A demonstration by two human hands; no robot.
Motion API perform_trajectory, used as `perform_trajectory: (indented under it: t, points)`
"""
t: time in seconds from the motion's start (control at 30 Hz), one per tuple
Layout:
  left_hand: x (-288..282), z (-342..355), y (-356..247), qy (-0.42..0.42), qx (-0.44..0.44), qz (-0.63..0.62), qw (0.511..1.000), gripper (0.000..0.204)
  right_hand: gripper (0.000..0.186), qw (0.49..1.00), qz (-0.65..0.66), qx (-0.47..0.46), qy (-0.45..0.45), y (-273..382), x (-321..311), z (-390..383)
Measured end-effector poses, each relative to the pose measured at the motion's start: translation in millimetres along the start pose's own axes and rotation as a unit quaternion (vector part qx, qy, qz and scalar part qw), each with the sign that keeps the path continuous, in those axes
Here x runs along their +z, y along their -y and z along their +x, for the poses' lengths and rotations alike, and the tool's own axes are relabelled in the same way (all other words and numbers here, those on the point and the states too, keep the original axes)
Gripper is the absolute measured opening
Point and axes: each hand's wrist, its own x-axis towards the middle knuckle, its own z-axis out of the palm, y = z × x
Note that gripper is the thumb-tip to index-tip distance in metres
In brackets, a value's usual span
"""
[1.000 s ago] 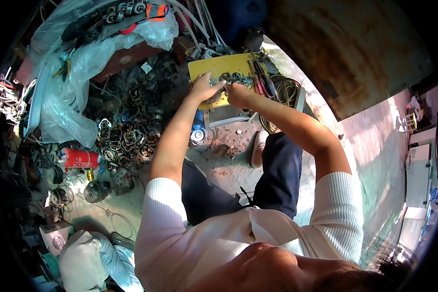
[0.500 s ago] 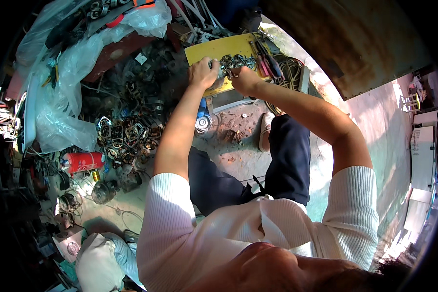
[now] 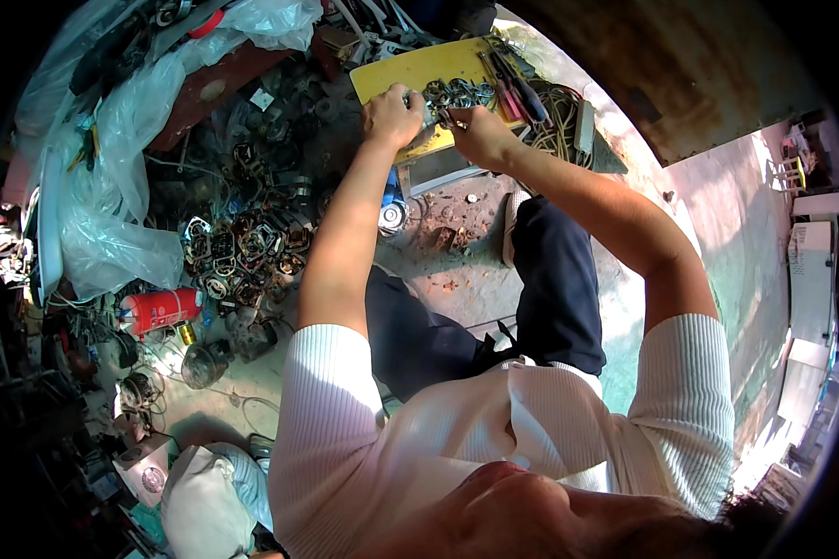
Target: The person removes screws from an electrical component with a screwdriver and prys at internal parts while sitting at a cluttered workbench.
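Both my hands meet over a low yellow board (image 3: 382,73). My left hand (image 3: 391,116) is closed, its fingers curled round a small grey metal part (image 3: 428,116). Beside it, my right hand (image 3: 485,138) is pinched shut against the same spot; what its fingers grip is too small to make out. Just beyond my hands lies a cluster of shiny metal rings or coil-like parts (image 3: 461,93) on the board. To their right lie several long-handled hand tools (image 3: 513,91) with pink and dark handles.
A coil of cable (image 3: 559,116) lies right of the board. Scrap metal parts (image 3: 242,252) heap up at the left, near clear plastic sheeting (image 3: 116,233) and a red cylinder (image 3: 161,309). A rusty brown panel (image 3: 680,74) fills the upper right. A blue can-like object (image 3: 392,214) stands below the board.
My hands stay together over the board, the right one turned slightly. The whole view has shifted a little, and my right knee appears a bit higher.
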Motion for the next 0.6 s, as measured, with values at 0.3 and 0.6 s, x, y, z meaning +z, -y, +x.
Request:
perform_trajectory:
  t: [0.3,0.6]
  points:
    - [14.5,-10.9,-27.4,-0.007,0.030,0.013,0.999,0.037,0.032,0.997,0.036,-0.022,-0.059,-36.7,-3.0,-22.8]
    - [16.7,-0.9,-61.1,-0.017,0.025,0.034,0.999,0.036,0.035,0.995,0.046,-0.041,-0.084,-52.5,-27.6,-20.0]
